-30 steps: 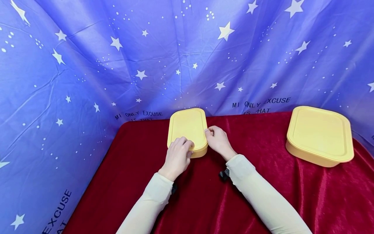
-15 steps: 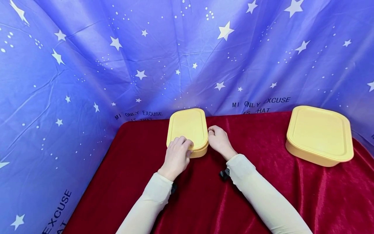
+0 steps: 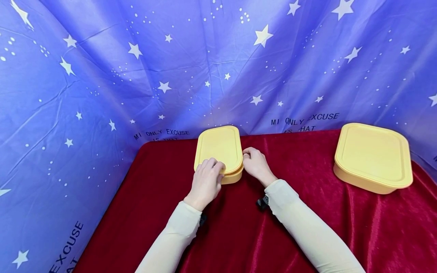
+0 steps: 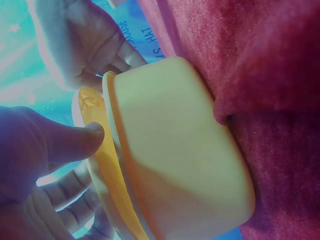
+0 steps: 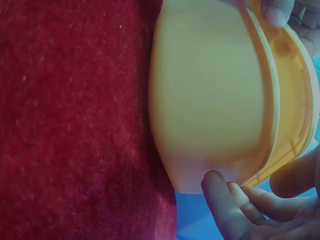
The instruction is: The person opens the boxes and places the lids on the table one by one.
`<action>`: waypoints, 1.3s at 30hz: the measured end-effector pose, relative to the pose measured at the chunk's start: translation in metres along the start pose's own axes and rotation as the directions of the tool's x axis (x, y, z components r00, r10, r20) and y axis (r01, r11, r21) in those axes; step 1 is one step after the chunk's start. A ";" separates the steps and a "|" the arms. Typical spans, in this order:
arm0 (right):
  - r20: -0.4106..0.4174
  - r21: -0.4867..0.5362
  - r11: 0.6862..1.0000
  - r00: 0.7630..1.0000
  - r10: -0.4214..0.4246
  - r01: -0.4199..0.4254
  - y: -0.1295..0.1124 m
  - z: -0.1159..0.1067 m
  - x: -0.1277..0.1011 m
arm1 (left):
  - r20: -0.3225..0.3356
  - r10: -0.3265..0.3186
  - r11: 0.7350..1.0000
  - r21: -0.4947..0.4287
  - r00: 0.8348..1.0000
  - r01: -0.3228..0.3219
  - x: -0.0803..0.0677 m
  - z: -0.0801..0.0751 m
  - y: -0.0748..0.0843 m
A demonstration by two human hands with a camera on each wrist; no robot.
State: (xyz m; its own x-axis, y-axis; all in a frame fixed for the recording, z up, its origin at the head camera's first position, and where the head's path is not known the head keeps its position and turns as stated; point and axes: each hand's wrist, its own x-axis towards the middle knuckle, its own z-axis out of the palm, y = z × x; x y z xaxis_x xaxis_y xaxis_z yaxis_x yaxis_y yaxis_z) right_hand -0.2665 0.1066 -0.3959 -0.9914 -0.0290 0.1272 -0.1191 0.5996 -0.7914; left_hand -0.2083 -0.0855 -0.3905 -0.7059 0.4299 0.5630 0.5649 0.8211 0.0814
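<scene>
Sitting at the far edge of the red table [image 3: 239,227], just in front of the starry backdrop [image 3: 102,87], the small box [image 3: 233,177] has its lid [image 3: 218,148] raised slightly off the rim on your side. Your left hand [image 3: 206,182] curls over the lid's near corner, thumb under its edge, while your right hand [image 3: 256,165] pinches the lid's right edge. A larger box [image 3: 372,159] stands well apart to the right.
</scene>
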 end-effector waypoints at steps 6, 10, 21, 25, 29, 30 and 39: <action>0.008 -0.009 1.000 1.000 0.000 0.000 0.000 0.000 0.000 | 0.000 -0.001 1.000 -0.002 1.000 0.001 0.000 0.000 0.000; 0.014 -0.003 1.000 1.000 0.000 0.000 0.001 0.000 0.000 | -0.003 0.000 1.000 -0.005 1.000 0.000 0.000 -0.001 -0.001; 0.039 0.005 1.000 0.999 0.025 -0.025 0.002 0.001 0.001 | -0.032 0.000 1.000 0.000 0.999 0.000 0.002 -0.003 -0.001; 0.047 0.002 1.000 0.999 0.027 -0.027 0.003 0.003 0.002 | -0.033 -0.005 1.000 0.002 0.999 0.005 0.002 -0.003 -0.001; 0.057 0.007 1.000 0.998 0.030 -0.030 0.004 0.003 0.001 | -0.037 -0.005 1.000 -0.001 0.999 0.005 0.002 -0.004 -0.001; 0.059 0.009 1.000 0.998 0.030 -0.030 0.004 0.003 0.001 | -0.037 -0.004 1.000 -0.001 0.999 0.004 0.002 -0.004 -0.002; 0.060 0.011 0.999 0.998 0.037 -0.038 0.005 0.005 0.002 | -0.051 0.000 1.000 -0.012 0.999 -0.001 0.002 -0.004 -0.003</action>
State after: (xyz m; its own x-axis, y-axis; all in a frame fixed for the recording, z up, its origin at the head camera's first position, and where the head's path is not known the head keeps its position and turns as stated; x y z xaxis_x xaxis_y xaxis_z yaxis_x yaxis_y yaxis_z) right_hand -0.2690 0.1056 -0.4024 -0.9966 -0.0550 0.0618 -0.0824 0.5913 -0.8023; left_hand -0.2096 -0.0883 -0.3861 -0.6830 0.4104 0.6042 0.5706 0.8162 0.0907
